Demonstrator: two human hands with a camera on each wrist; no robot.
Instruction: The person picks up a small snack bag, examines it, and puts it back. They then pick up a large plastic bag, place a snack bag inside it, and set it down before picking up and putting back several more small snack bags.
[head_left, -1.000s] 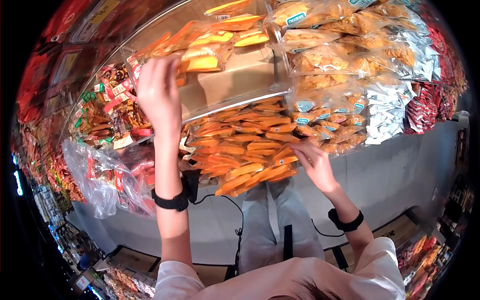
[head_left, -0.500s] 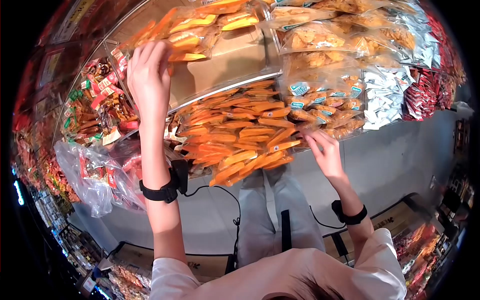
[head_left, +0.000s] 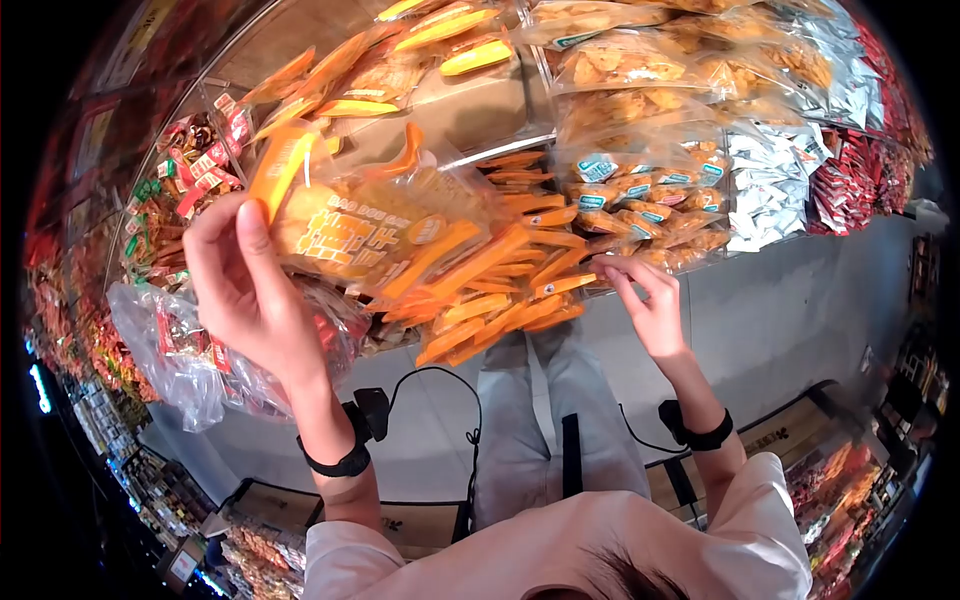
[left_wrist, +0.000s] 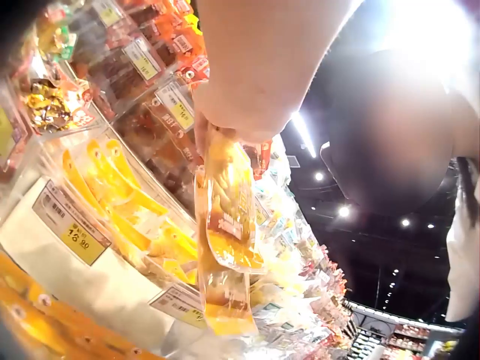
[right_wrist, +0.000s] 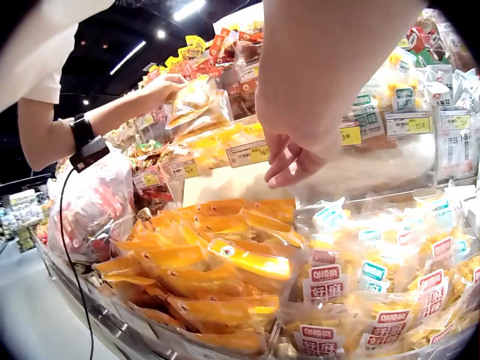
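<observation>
My left hand (head_left: pixel 245 275) pinches the orange top of a clear snack bag (head_left: pixel 345 222) between thumb and fingers, above the lower bin. Flat yellowish food and white lettering show on the bag. Another orange-edged bag overlaps behind it. From the left wrist, the snack bags (left_wrist: pixel 227 217) hang below the hand. My right hand (head_left: pixel 648 300), its fingers loosely bent and holding nothing, is beside the right edge of the orange packets (head_left: pixel 480 325). In the right wrist view, that right hand (right_wrist: pixel 296 154) appears above those orange packets (right_wrist: pixel 217 262).
More orange-yellow bags (head_left: pixel 385 70) lie in the upper bin with brown cardboard (head_left: pixel 450 125). Bags of fried snacks (head_left: pixel 640 85) and silver packets (head_left: pixel 765 190) fill bins at right. A clear plastic bag (head_left: pixel 190 350) with red packets hangs at left. Price tags (left_wrist: pixel 71 221) line the bin edge.
My left hand has come back from the upper bin toward me, bringing the snack bag out over the lower bin. My right hand has stayed almost in place beside the orange packets.
</observation>
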